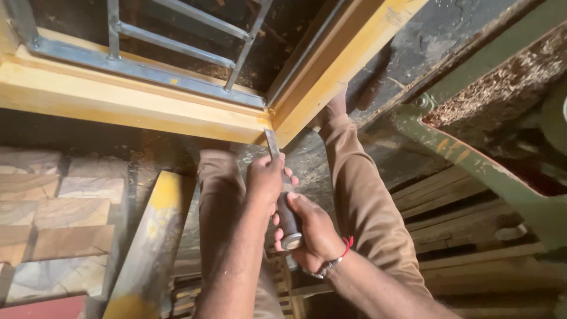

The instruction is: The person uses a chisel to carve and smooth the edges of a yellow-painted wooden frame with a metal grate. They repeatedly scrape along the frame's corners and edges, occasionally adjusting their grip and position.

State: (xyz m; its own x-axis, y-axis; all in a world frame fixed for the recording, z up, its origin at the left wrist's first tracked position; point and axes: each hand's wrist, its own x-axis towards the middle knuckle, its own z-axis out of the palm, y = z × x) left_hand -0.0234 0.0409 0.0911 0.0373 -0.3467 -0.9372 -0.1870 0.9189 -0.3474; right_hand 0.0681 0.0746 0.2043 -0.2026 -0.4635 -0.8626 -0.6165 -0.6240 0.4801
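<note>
Yellow wooden frame (177, 112) meets your chisel (277, 177) at centre frame. Your left hand (264, 177) fingers wrap its blade end. Your right hand (313, 230) fingers clasp the dark handle.

Both forearms are bare from the elbow down, with no sleeves in view. The right hand (316, 233) wears two things at the wrist: a thin red thread (347, 242) tied with a small loose end, and just beside it a bracelet of metal beads (326, 269) that wraps the underside of the wrist. The left hand (266, 180) wears no ring, band or watch. The legs are covered by plain tan-brown trousers (360, 207) of a smooth cloth, creased along the shin.
</note>
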